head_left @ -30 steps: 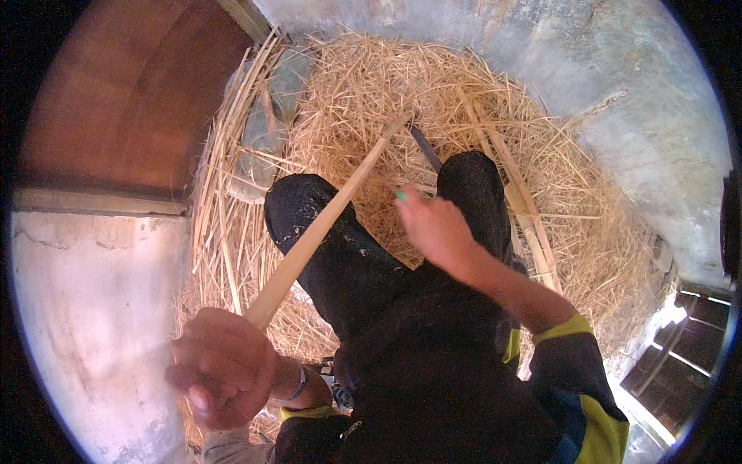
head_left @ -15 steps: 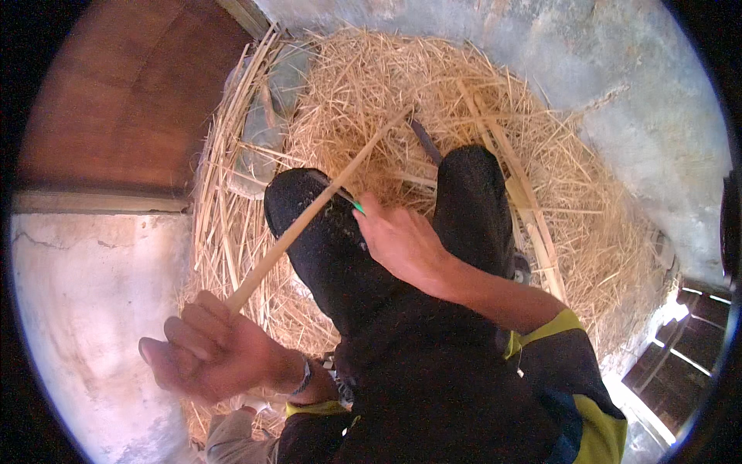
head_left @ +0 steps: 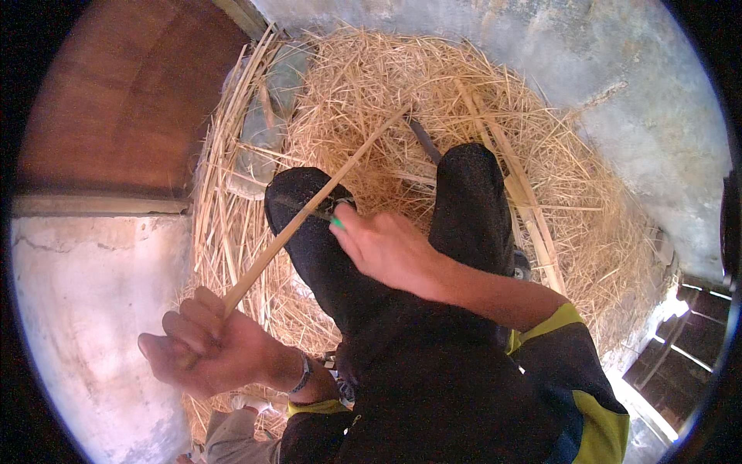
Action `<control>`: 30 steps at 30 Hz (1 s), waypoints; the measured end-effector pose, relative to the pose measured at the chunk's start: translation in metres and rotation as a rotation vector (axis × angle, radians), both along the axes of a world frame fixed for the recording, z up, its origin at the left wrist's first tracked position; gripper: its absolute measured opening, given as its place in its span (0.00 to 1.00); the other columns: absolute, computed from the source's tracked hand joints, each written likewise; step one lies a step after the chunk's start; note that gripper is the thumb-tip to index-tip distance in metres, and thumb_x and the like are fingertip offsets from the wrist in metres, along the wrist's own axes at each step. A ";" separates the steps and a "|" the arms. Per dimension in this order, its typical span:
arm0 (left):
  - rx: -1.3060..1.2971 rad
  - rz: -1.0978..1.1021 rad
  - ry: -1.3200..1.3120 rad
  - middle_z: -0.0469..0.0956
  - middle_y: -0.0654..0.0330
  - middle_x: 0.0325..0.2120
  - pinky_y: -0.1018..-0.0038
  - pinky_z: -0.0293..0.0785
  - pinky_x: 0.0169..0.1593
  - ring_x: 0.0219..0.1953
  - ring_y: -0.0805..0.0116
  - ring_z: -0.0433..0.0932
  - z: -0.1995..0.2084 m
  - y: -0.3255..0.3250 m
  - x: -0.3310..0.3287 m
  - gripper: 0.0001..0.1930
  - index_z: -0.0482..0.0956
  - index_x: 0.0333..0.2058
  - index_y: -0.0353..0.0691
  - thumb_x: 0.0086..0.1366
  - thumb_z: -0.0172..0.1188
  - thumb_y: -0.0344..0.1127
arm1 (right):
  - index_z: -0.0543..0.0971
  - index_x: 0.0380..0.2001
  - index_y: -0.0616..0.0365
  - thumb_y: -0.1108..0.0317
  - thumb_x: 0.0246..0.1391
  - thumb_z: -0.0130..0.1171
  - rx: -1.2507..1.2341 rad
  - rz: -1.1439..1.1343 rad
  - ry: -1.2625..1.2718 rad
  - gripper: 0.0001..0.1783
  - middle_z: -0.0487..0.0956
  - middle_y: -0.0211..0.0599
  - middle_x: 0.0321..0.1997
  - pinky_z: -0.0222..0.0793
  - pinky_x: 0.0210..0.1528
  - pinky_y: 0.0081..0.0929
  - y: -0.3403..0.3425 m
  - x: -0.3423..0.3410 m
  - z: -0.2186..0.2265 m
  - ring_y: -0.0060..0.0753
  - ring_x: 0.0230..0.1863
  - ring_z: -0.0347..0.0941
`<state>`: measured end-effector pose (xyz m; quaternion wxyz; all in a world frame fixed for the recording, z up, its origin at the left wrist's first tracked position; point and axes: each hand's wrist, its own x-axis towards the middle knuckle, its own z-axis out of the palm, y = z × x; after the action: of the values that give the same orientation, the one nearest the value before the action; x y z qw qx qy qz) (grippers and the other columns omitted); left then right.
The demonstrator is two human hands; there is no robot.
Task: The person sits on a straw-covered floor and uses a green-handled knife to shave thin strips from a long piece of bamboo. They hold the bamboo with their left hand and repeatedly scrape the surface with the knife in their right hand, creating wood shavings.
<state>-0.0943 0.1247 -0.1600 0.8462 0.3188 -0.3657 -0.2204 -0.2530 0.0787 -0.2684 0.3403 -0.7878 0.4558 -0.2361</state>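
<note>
Holding pale strip [head_left: 267, 261] over L knee [head_left: 292, 183]; main risk = tool slip into knee.
L hand [head_left: 220, 348] clenched on strip's near end, low left; strip runs diag. past L knee, far end out over straw [head_left: 371, 69]. Can't tell if it touches knee. R hand [head_left: 390, 247] closed round small green-handled tool [head_left: 337, 222], prob. a knife; dark working end looks to cross strip by knee, contact unclear. Risks: strip seems held at one end only, so if it rolls/flexes, tool could skid into L knee. Too deep a bite may split strip. If L hand's grip slides, splinters poss. Far end could snag straw or dark flat piece [head_left: 424, 141] nr R knee [head_left: 470, 174], twisting strip under tool.
</note>
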 end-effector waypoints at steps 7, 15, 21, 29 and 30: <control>-0.021 0.096 -0.080 0.49 0.69 0.08 0.77 0.43 0.19 0.11 0.79 0.45 -0.002 -0.001 -0.011 0.18 0.50 0.16 0.50 0.65 0.41 0.39 | 0.64 0.38 0.62 0.60 0.59 0.41 0.012 -0.104 0.137 0.15 0.71 0.53 0.14 0.67 0.20 0.49 -0.025 -0.011 -0.038 0.58 0.19 0.72; 0.007 0.103 -0.112 0.49 0.69 0.11 0.79 0.48 0.22 0.13 0.79 0.50 -0.009 -0.011 0.004 0.11 0.55 0.25 0.49 0.66 0.39 0.41 | 0.65 0.36 0.62 0.65 0.58 0.43 -0.085 -0.287 0.229 0.10 0.72 0.48 0.13 0.69 0.19 0.45 -0.056 -0.039 -0.152 0.54 0.18 0.72; 0.032 0.296 -0.085 0.47 0.70 0.10 0.82 0.46 0.20 0.12 0.80 0.48 0.000 -0.014 0.004 0.14 0.52 0.22 0.48 0.67 0.39 0.42 | 0.65 0.33 0.61 0.65 0.58 0.42 -0.049 -0.141 0.054 0.09 0.71 0.49 0.13 0.68 0.21 0.46 -0.030 -0.013 -0.051 0.54 0.17 0.71; 0.086 0.390 -0.057 0.48 0.69 0.11 0.82 0.46 0.19 0.12 0.79 0.49 0.002 -0.023 -0.004 0.17 0.52 0.21 0.46 0.67 0.40 0.43 | 0.70 0.36 0.66 0.65 0.55 0.44 0.077 -0.415 0.283 0.13 0.75 0.55 0.22 0.71 0.26 0.48 -0.066 -0.057 -0.151 0.54 0.25 0.75; 0.098 0.434 -0.045 0.48 0.68 0.11 0.82 0.46 0.19 0.12 0.79 0.49 0.002 -0.023 -0.003 0.17 0.52 0.21 0.46 0.67 0.40 0.43 | 0.68 0.37 0.66 0.64 0.56 0.43 0.066 -0.378 0.197 0.14 0.75 0.55 0.22 0.69 0.26 0.49 -0.068 -0.054 -0.147 0.56 0.25 0.74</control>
<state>-0.0977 0.1016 -0.1584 0.8489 0.4355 -0.2962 -0.0433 -0.3074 0.0111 -0.4152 0.2691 -0.6961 0.6341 -0.2025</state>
